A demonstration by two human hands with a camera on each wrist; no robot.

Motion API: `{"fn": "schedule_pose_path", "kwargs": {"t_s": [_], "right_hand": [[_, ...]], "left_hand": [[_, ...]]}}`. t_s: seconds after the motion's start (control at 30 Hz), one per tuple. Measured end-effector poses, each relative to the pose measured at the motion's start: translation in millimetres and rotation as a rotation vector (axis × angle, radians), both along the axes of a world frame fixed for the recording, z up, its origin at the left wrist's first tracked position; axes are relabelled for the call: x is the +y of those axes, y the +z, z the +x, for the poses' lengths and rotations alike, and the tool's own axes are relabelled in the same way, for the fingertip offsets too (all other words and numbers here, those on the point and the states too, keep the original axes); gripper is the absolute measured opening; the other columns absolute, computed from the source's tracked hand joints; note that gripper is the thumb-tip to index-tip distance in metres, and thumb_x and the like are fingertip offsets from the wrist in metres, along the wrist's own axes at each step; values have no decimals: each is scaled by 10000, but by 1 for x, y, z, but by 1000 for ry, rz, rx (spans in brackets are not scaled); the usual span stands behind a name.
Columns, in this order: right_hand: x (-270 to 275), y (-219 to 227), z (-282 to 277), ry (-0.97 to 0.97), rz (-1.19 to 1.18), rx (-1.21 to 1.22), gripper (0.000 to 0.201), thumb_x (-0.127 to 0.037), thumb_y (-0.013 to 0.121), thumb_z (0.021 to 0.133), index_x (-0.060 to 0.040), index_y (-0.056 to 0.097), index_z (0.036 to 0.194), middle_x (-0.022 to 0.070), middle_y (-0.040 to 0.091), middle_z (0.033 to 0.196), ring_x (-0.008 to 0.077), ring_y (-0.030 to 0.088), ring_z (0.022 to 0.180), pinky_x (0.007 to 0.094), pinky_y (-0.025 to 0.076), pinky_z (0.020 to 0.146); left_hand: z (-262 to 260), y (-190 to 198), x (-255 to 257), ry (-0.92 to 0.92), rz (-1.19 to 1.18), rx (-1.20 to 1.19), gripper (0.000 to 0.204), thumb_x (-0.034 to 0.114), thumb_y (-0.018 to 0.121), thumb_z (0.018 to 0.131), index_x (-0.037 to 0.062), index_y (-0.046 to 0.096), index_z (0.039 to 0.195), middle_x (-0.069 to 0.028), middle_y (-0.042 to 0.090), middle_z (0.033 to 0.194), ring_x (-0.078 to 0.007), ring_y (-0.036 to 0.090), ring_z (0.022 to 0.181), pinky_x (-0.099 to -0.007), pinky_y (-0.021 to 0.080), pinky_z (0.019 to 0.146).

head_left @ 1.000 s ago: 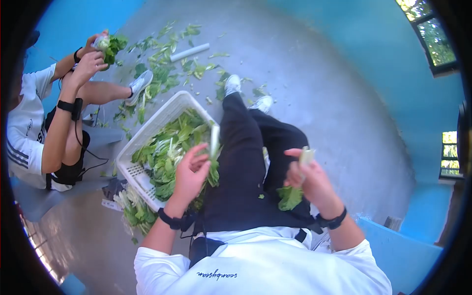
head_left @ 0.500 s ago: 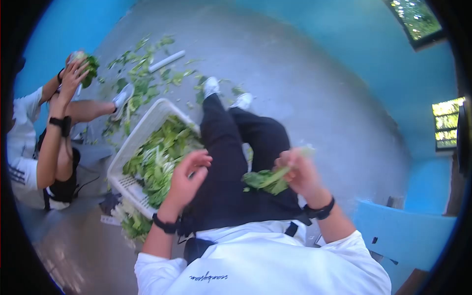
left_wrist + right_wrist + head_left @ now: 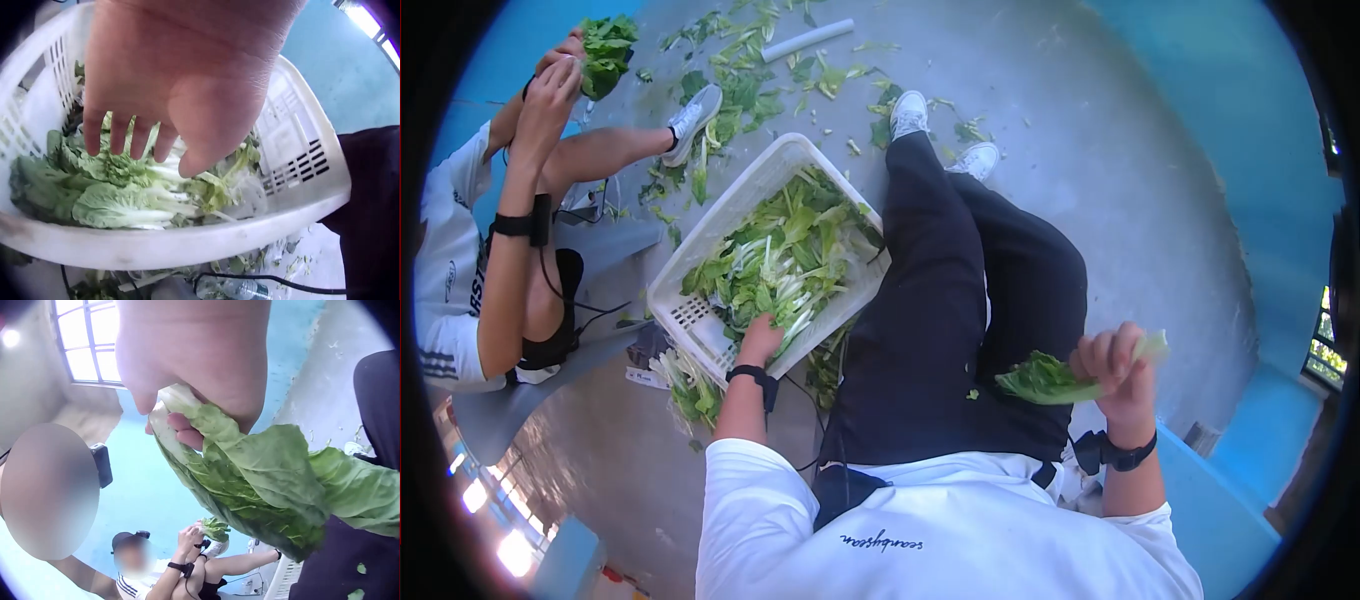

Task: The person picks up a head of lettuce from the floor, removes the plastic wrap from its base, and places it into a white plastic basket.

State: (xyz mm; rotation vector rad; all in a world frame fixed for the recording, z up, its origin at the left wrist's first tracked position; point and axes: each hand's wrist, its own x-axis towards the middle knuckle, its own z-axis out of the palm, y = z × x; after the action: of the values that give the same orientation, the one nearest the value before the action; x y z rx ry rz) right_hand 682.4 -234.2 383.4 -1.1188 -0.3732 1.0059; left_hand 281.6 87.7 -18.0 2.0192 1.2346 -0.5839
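Note:
My right hand [image 3: 1118, 372] grips a small bunch of leafy greens [image 3: 1045, 380] by its pale stem end, over my right thigh. In the right wrist view the fingers curl round the white stem, and the broad green leaves [image 3: 262, 481] spread away from it. My left hand [image 3: 760, 338] is down in the white plastic basket [image 3: 675, 265]. In the left wrist view its fingers are apart and extended over the heap of leafy greens [image 3: 119, 203], fingertips overlapping the leaves, with nothing held.
Loose leaves [image 3: 745, 100] and a white tube [image 3: 808, 40] lie on the floor ahead. Another person [image 3: 510, 220] sits at the left, holding greens [image 3: 608, 55]. More greens [image 3: 690, 390] lie beside the basket near a black cable [image 3: 805, 390]. A blue wall [image 3: 1200, 90] rises at the right.
My left hand has moved from above the basket's near side down into it. The long pale stem near it one second ago is gone from there. My right hand still holds its greens, now farther right.

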Motion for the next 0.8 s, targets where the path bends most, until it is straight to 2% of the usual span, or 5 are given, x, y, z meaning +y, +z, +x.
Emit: {"fn": "schedule_pose_path", "kwargs": {"t_s": [0.17, 0.27, 0.47, 0.63, 0.8], "right_hand": [[14, -15, 29, -53, 23, 146, 352, -457, 674, 940, -159, 488, 913, -83, 446, 654, 78, 353, 609, 274, 296, 566], [15, -24, 49, -70, -39, 144, 360, -433, 721, 916, -168, 479, 927, -101, 421, 648, 60, 340, 607, 256, 287, 564], [22, -36, 71, -94, -105, 197, 340, -425, 697, 937, -165, 478, 922, -97, 419, 641, 64, 342, 594, 262, 293, 563], [26, -46, 78, -117, -129, 205, 340, -431, 679, 948, -155, 483, 920, -87, 413, 625, 71, 342, 585, 269, 299, 564], [26, -46, 82, -104, -142, 198, 357, -457, 663, 950, -148, 489, 914, -75, 412, 618, 81, 344, 585, 274, 305, 567]], "left_hand": [[47, -3, -9, -158, -114, 148, 440, 247, 642, 859, 84, 647, 1268, -172, 443, 1500, -370, 390, 1390, -475, 395, 1102], [70, 15, -4, -397, -22, 322, 388, 216, 620, 858, 88, 667, 1222, -158, 437, 1500, -350, 380, 1398, -498, 408, 1083], [77, -25, 1, -363, -57, 140, 341, 150, 595, 838, 78, 669, 1163, -146, 367, 1555, -343, 396, 1381, -530, 415, 1063], [96, -46, 15, -654, 118, 444, 379, 245, 565, 902, 184, 664, 1264, -103, 229, 1645, -273, 287, 1467, -517, 380, 1040], [99, -40, -5, -572, -19, 441, 504, 207, 527, 905, 124, 547, 1401, -122, 208, 1648, -305, 267, 1480, -550, 351, 1094]]}}
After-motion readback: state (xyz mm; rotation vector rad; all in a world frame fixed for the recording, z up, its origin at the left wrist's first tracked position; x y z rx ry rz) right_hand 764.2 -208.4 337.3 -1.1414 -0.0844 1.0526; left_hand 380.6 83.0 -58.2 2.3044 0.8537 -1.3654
